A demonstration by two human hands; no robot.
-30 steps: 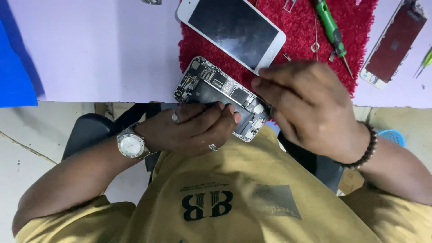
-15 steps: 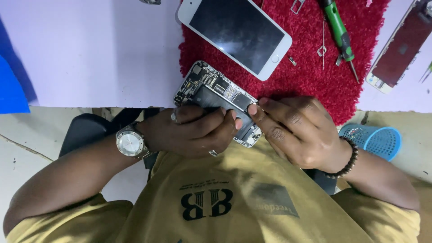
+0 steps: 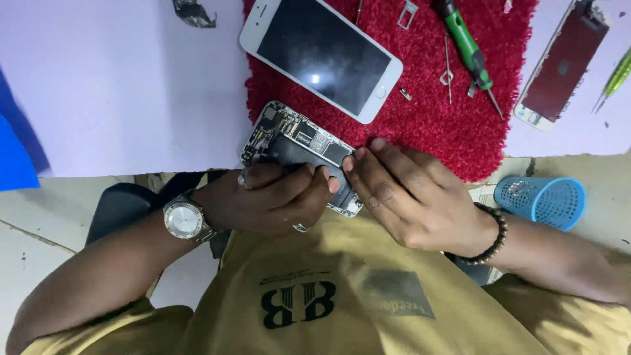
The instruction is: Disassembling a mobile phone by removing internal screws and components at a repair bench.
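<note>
L hand (image 3: 263,200) grips opened phone (image 3: 296,148) (bare metal innards) | R hand (image 3: 407,197) fingertips pinch its edge | fuzzy red mat (image 3: 427,125)

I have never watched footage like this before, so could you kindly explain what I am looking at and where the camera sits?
There is no machine here: a person works with two bare hands, filmed by one camera worn on the head and looking down, so the yellow shirt fills the bottom. The left hand, with a wristwatch, and the right hand together hold an opened phone body with its insides showing. On the red mat lie a white phone, face up, a green screwdriver and small metal parts. Off the mat to one side lies a separate screen panel; a blue mesh basket sits lower.
</note>
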